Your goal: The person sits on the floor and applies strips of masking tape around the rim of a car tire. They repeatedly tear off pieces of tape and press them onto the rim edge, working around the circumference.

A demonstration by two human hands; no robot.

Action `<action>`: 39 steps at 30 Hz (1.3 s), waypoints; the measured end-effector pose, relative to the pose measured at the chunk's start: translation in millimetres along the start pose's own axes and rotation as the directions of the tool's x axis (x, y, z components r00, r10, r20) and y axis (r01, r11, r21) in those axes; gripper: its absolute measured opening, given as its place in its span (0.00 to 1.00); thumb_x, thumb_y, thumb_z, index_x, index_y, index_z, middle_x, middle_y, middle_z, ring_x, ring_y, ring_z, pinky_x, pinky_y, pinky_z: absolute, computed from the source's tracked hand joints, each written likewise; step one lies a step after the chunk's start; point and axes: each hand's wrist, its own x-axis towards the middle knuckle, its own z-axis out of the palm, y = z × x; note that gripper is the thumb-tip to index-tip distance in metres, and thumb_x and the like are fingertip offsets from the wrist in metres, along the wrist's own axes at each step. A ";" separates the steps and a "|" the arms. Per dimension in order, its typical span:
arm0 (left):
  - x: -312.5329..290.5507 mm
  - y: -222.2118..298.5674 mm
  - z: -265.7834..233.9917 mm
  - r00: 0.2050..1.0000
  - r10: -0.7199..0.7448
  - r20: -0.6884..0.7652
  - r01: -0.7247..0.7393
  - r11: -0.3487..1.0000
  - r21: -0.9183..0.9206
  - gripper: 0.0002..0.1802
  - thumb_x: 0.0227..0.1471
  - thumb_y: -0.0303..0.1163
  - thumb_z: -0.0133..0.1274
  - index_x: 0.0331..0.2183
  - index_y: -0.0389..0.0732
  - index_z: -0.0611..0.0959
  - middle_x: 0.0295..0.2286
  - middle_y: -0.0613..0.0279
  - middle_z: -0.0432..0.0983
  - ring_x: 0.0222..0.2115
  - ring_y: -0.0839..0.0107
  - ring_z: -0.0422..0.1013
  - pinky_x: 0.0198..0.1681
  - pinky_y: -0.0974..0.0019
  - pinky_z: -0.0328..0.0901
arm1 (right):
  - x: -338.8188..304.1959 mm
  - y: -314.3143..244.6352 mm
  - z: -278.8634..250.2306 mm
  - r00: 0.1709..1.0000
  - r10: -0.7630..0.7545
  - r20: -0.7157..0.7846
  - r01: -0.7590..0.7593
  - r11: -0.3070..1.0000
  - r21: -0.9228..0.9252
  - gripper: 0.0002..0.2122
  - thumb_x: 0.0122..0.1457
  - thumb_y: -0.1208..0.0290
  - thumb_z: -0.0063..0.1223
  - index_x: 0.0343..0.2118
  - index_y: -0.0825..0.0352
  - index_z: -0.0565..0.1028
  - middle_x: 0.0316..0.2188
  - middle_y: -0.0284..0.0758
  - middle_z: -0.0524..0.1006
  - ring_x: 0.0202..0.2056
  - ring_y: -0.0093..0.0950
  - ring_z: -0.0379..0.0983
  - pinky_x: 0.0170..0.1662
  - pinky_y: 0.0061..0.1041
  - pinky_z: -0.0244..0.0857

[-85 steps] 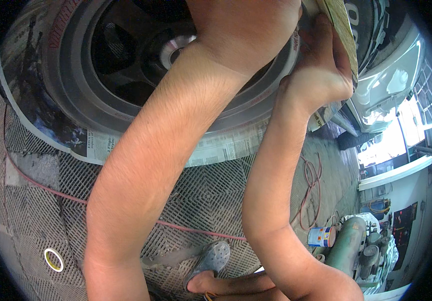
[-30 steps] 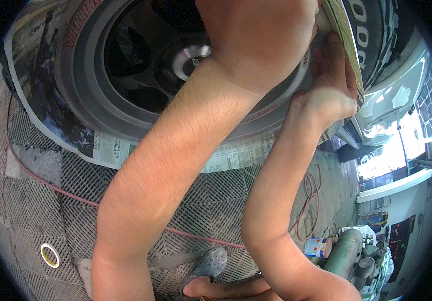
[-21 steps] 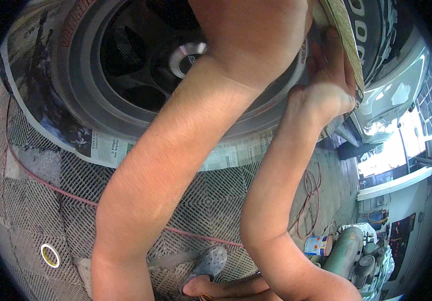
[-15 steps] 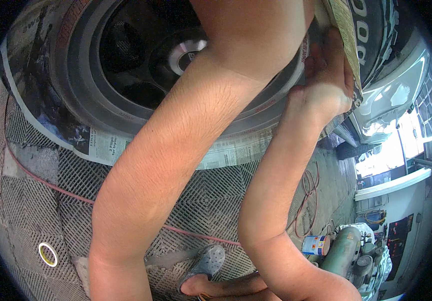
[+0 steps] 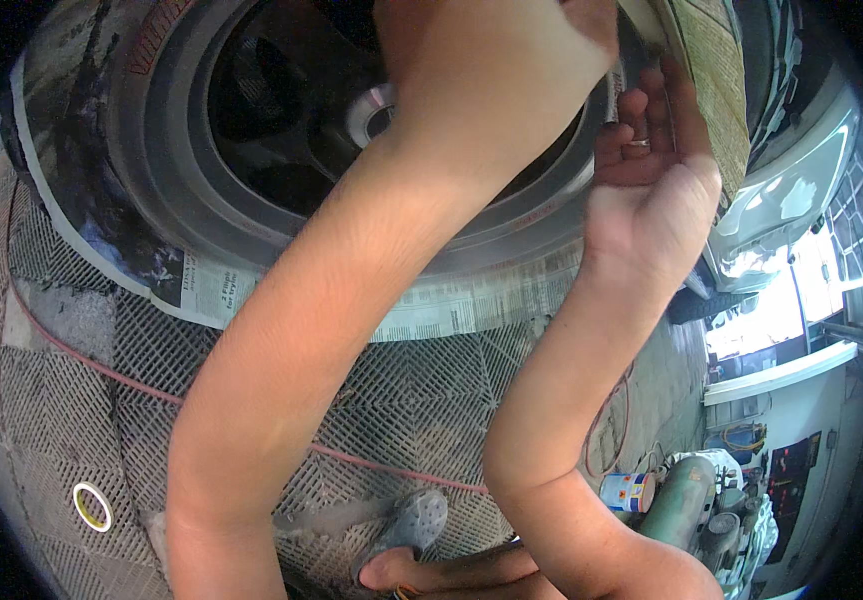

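My left arm reaches up across the wheel (image 5: 181,130). The back of my left hand (image 5: 511,40) is at the top edge, its fingers cut off or hidden, so its grip cannot be told. My right hand (image 5: 656,165) is raised beside the wheel's right side, palm showing and fingers apart, slightly bent; one finger wears a ring. Along its outer side runs a yellowish sheet of newspaper (image 5: 716,85), which the hand touches or nearly touches. More newspaper (image 5: 441,318) curves along the tyre's lower edge. The wheel has dark openings and a shiny round hub (image 5: 376,115).
A red hose (image 5: 131,380) crosses the grooved floor mats. A roll of tape (image 5: 92,507) lies at lower left. A foot in a grey clog (image 5: 416,520) is below. At right stand a paint can (image 5: 628,492), a green tank (image 5: 679,500) and a pale car body panel (image 5: 786,215).
My right hand has turned so that its palm and spread fingers show. The newspaper beside it has swung outward to the right. My left hand has shifted slightly at the top.
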 end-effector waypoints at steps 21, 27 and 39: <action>-40.1 12.4 -57.5 0.959 -0.158 0.237 0.130 0.983 0.129 0.11 0.54 0.19 0.59 0.41 0.36 0.88 0.29 0.57 0.82 0.28 0.70 0.76 0.33 0.69 0.70 | 6.5 15.0 -7.8 0.951 -0.264 -0.161 0.162 0.870 -0.466 0.16 0.65 0.76 0.52 0.55 0.71 0.77 0.39 0.40 0.83 0.23 0.23 0.76 0.25 0.18 0.63; -66.2 33.6 -89.0 0.913 -0.232 0.335 0.191 0.970 0.149 0.13 0.56 0.17 0.56 0.43 0.33 0.87 0.30 0.59 0.83 0.27 0.79 0.74 0.29 0.76 0.66 | 4.8 18.5 -29.4 0.932 -0.294 -0.212 0.150 0.844 -0.515 0.16 0.66 0.77 0.50 0.57 0.71 0.76 0.39 0.40 0.82 0.23 0.22 0.75 0.25 0.18 0.63; -108.8 60.7 -114.2 0.813 -0.296 0.501 0.284 0.953 0.104 0.16 0.49 0.16 0.58 0.42 0.34 0.85 0.24 0.57 0.75 0.19 0.61 0.72 0.23 0.63 0.66 | 2.0 22.3 -25.9 0.938 -0.334 -0.092 0.234 0.806 -0.544 0.17 0.67 0.77 0.49 0.58 0.72 0.74 0.37 0.41 0.82 0.23 0.22 0.75 0.24 0.19 0.64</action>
